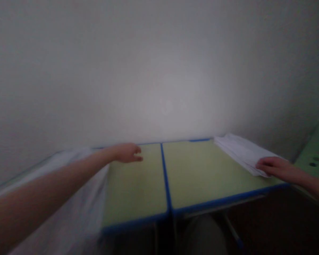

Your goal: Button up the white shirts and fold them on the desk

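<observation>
My left hand [128, 153] reaches over the left table with thumb and fingers parted and nothing between them. Beneath that forearm, a white cloth [89, 198] spreads across the left side and hangs past the near edge. On the far right lies a flat white folded stack [241, 150] that looks like cloth, though blur hides its exact kind. My right hand [276, 167] has its fingers closed on the near corner of this folded cloth.
Two yellow-green tables [195, 173] with blue edges stand side by side, a seam between them. A plain pale wall [159, 71] rises right behind. At the right edge is a green surface [315, 152] with dark spots. My knee [206, 235] shows below the table.
</observation>
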`<state>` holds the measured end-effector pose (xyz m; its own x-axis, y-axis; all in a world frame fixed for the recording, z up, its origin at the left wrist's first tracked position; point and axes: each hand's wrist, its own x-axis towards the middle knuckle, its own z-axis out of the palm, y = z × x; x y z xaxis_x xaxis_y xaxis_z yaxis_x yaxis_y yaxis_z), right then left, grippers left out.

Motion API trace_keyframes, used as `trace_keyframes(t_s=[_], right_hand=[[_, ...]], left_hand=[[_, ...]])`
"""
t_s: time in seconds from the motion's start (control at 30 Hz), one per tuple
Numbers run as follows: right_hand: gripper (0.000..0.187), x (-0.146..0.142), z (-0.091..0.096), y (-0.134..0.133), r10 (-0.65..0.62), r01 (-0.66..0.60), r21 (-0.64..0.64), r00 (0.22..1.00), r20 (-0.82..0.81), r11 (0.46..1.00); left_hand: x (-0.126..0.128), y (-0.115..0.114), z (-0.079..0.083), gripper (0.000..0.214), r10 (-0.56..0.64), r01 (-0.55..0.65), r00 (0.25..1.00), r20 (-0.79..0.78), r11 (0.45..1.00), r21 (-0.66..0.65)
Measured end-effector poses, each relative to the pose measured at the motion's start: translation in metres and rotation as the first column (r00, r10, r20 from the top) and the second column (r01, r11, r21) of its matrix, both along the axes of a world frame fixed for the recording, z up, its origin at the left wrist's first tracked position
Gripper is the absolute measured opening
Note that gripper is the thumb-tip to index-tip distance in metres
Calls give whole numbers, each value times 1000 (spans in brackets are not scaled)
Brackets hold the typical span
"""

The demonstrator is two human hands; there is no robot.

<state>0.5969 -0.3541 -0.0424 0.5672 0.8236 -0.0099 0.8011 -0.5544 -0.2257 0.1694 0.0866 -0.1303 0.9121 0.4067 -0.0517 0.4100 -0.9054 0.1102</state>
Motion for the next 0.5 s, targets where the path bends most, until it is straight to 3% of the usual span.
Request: trace_keyframes(t_s=[0.13,0.27,0.37,0.5], right_hand=[[39,-60,-17,114,269,-274,-38,959,-93,961],[36,-157,-60,238,466,-484,-4,845,-262,875],[32,-240,-98,322,563,-590,15,761,-322,807],[24,-353,-143,415,643,-650,121,674,-363,750]], left_hand=[[-120,14,9,45,237,-236,971,44,972,-18],[-221,16,9,43,434,-434,901,12,901,2],[-274,18,1,43,516,-516,857,10,857,-11],[-315,31,-15,42,600,-599,798,50,800,-38]])
